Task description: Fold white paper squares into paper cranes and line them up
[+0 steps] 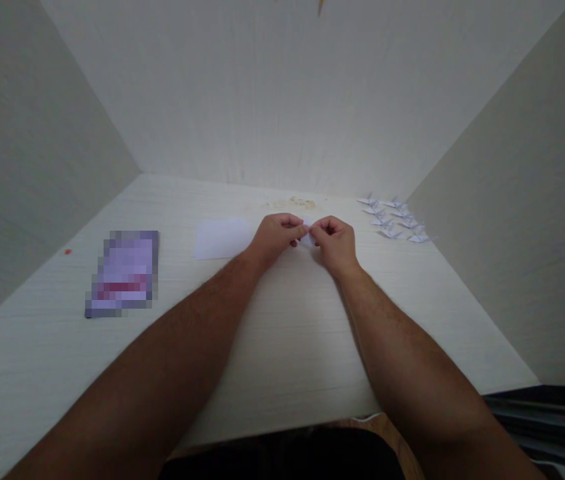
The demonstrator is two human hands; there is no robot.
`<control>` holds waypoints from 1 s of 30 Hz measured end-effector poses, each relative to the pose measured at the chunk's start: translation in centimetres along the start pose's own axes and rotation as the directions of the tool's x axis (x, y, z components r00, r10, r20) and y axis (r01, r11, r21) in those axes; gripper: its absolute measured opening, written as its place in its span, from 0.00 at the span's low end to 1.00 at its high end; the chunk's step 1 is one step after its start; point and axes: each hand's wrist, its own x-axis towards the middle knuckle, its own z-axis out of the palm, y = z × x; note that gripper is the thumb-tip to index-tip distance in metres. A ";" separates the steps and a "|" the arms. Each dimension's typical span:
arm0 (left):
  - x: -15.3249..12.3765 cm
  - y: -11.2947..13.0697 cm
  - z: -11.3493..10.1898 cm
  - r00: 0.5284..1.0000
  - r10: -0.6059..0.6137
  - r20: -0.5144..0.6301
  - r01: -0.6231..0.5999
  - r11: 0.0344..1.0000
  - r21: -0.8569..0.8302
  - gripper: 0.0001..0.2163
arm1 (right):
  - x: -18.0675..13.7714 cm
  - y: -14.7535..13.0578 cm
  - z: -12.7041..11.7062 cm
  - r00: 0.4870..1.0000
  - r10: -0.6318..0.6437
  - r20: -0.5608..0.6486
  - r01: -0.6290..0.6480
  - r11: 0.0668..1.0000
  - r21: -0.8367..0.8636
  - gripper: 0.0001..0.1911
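Observation:
A small piece of white folded paper (pixel 306 237) is pinched between my two hands, above the middle of the table. My left hand (pixel 278 235) grips its left side with thumb and fingertips. On the other side, my right hand (pixel 335 243) pinches the paper with thumb and forefinger. Fingers cover much of the piece, so its exact folds cannot be made out. Just left of my left hand lies a flat stack or sheet of white paper (pixel 220 239), partly behind my wrist. To the right sit several white folded paper cranes (pixel 391 233) in a cluster.
A blurred purple-edged, phone-like device (pixel 125 270) lies on the left of the pale table (pixel 287 360). Walls (pixel 272 100) close in the back and both sides. Near the back are brownish marks (pixel 300 203); a small red spot (pixel 67 252) shows at far left.

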 end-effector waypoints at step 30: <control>-0.6 0.8 0.3 1.000 0.009 -0.021 -0.006 0.989 0.145 0.04 | 0.5 0.9 -0.2 0.992 0.067 0.105 -0.089 0.971 0.222 0.14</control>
